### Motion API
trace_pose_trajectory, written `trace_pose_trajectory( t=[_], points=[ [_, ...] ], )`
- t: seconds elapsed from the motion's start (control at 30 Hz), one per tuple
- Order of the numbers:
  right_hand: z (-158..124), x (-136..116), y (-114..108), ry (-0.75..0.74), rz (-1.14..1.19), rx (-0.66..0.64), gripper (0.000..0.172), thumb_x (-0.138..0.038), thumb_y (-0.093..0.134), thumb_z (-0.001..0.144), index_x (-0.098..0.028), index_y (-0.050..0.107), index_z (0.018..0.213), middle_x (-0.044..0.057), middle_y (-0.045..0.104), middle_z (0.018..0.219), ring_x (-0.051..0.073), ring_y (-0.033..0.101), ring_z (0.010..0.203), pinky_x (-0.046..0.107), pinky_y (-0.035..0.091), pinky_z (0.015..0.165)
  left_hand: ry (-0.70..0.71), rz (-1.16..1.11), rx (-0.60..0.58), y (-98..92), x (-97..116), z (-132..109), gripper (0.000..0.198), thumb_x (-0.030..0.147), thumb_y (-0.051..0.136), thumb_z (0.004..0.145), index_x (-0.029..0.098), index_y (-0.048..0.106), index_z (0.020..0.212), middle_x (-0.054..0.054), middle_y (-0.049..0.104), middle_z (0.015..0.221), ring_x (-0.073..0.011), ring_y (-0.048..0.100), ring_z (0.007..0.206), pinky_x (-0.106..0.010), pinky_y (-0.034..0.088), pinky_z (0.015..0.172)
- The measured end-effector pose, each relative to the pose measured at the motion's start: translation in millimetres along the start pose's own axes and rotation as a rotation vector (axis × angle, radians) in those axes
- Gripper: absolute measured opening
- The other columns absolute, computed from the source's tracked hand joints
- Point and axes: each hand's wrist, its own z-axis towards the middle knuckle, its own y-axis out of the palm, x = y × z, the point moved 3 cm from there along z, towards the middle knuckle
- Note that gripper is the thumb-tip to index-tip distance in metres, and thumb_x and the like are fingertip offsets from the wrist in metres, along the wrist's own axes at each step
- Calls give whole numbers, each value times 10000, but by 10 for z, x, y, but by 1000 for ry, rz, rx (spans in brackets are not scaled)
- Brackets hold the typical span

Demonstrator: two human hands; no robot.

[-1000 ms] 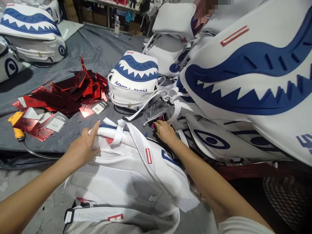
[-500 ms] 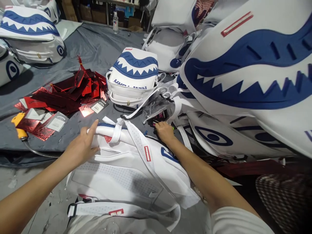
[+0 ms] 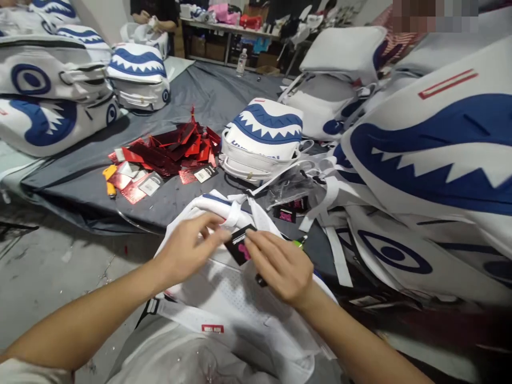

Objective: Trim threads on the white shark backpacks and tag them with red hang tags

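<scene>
Two bare hands meet over one white backpack (image 3: 230, 288), with one black card (image 3: 241, 246) bearing pink print between them. The right hand (image 3: 282, 264) is clamped on the card's right side; the left hand (image 3: 190, 245) has its thumb at the card's upper left edge, though I cannot tell whether it pinches it. A green-ended tool (image 3: 298, 244) shows at the right hand, partly hidden by it. At least two loose cards (image 3: 285, 214) with pink print lie on the grey cloth (image 3: 210, 88), just beside a crumpled clear bag (image 3: 290, 184). One small shark-mouthed bag (image 3: 262, 141) stands behind these, one bottle (image 3: 241, 63) farther back, and two barcode tags (image 3: 150, 184) lie by the heap of red tags (image 3: 174, 152), too tangled to count, near one yellow handle (image 3: 110, 180). Half a second ago the left hand was on the backpack's top edge and the right was down among the loose cards; now both are together at the card. The view has swung left, bringing in two stacked bags (image 3: 48, 120) and a co-worker's hands (image 3: 158, 25). As for containers, the backpack's inside is hidden, and what the clear bag holds cannot be made out.
</scene>
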Motion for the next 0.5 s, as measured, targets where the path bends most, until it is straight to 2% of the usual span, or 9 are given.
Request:
trace_pose_trajectory(
  t=[0.07,0.1,0.17,0.23,0.3,0.37,0.43,0.5],
  points=[
    [88,-174,30,-79,45,-3,264,-129,554,940,-203,688,1155,111,719,1216,235,663,1148,351,590,853,-76,-178,-149,98,-32,-106,183,346,558,935,184,625,986,-9,687,805,-140,629,698,-253,491,636],
    [132,-213,44,-63,75,-7,263,-130,565,936,-181,674,1169,134,706,1234,248,647,1171,365,589,865,-76,-165,-137,100,-73,-145,142,309,567,927,180,621,956,-3,683,783,-137,625,685,-248,476,624],
    [218,-233,55,40,127,-18,289,-144,602,920,-148,641,1207,181,672,1274,269,620,1197,404,575,909,37,30,-10,42,-147,-209,103,239,549,931,179,631,945,-19,703,826,-150,641,738,-268,468,671],
    [293,-248,45,127,137,-42,321,-157,620,910,-143,622,1230,190,667,1262,276,614,1175,429,558,932,234,288,77,-3,-171,-275,160,192,503,950,187,659,982,-39,724,871,-169,656,794,-299,466,725],
    [351,-298,41,123,125,-108,271,-116,567,913,-156,650,1167,142,721,1110,244,653,1026,375,567,839,409,450,102,-4,-170,-340,196,165,485,956,199,673,1001,-32,725,835,-174,655,778,-310,459,721],
    [376,-338,61,105,124,-204,267,-54,492,894,-165,686,1040,82,734,902,204,658,833,311,539,692,523,487,142,0,-183,-391,188,167,490,963,211,668,1001,-14,718,801,-163,644,755,-306,465,720],
    [372,-303,97,164,129,-243,323,-6,454,843,-177,696,970,51,727,827,181,650,750,286,502,631,540,452,217,-11,-260,-421,169,242,525,969,204,642,1084,-43,730,925,-178,653,876,-324,497,811],
    [348,-190,144,294,159,-202,342,-7,463,823,-192,702,985,40,742,873,175,672,793,276,511,680,441,439,299,-25,-434,-427,312,330,562,960,187,576,1236,-125,672,1197,-227,601,1131,-393,488,973]
  ],
)
